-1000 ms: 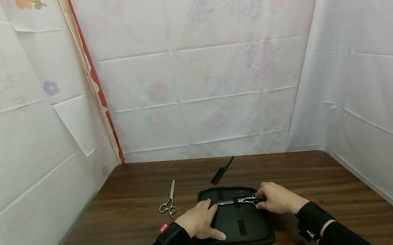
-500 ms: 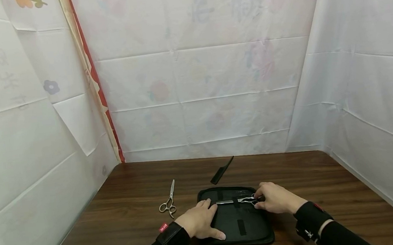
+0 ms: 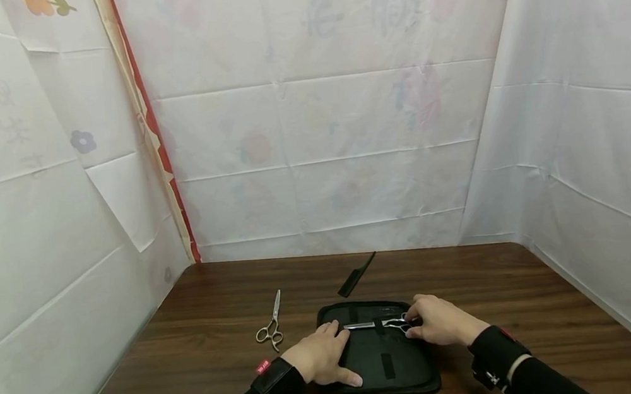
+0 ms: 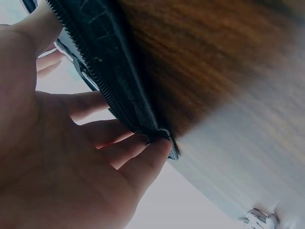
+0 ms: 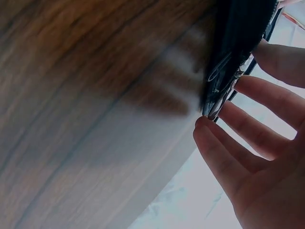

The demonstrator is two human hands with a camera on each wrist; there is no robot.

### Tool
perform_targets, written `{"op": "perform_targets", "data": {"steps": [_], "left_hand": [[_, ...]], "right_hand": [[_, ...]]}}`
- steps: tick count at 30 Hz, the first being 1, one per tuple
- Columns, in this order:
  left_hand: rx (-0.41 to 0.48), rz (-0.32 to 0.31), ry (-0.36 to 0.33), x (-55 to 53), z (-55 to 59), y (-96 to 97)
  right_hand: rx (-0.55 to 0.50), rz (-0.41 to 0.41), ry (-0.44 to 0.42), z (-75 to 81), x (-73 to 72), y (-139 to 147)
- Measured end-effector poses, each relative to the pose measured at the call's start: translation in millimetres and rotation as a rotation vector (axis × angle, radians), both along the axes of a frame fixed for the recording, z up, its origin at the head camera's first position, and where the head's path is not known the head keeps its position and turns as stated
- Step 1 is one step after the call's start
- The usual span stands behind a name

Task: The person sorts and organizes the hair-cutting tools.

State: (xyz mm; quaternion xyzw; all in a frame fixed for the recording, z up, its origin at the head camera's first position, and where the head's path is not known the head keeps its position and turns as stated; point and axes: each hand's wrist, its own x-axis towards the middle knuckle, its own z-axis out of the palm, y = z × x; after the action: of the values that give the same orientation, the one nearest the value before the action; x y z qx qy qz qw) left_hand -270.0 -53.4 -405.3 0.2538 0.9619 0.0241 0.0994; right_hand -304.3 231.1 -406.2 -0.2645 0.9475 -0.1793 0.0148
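Observation:
A black zip case [image 3: 414,362] lies flat on the wooden table. My left hand [image 3: 318,355] rests on its left side with the fingers spread; in the left wrist view the fingers lie along the zipped edge [image 4: 102,86]. A silver pair of scissors [image 3: 362,326] lies across the upper part of the case, under a black elastic loop [image 3: 379,326], its blades pointing left. My right hand [image 3: 444,320] pinches the scissors' finger rings at the case's right side. In the right wrist view the rings are mostly hidden.
Another pair of silver scissors [image 3: 275,320] lies on the table left of the case. A black comb [image 3: 353,280] with a thin handle lies behind the case. A second elastic loop [image 3: 387,366] is lower on the case. White sheets [image 3: 308,121] enclose the table.
My right hand has shifted slightly left, sliding the scissors further through the elastic loop toward my left hand. The left hand, the comb and the other scissors have stayed put.

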Motion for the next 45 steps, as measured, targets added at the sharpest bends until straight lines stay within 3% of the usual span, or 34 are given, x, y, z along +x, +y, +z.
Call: {"op": "perform_targets", "data": {"steps": [45], "left_hand": [[-0.006, 0.016, -0.011, -0.7, 0.1, 0.4]], "right_hand": [[-0.014, 0.017, 0.048, -7.7, 0.3, -8.4]]}}
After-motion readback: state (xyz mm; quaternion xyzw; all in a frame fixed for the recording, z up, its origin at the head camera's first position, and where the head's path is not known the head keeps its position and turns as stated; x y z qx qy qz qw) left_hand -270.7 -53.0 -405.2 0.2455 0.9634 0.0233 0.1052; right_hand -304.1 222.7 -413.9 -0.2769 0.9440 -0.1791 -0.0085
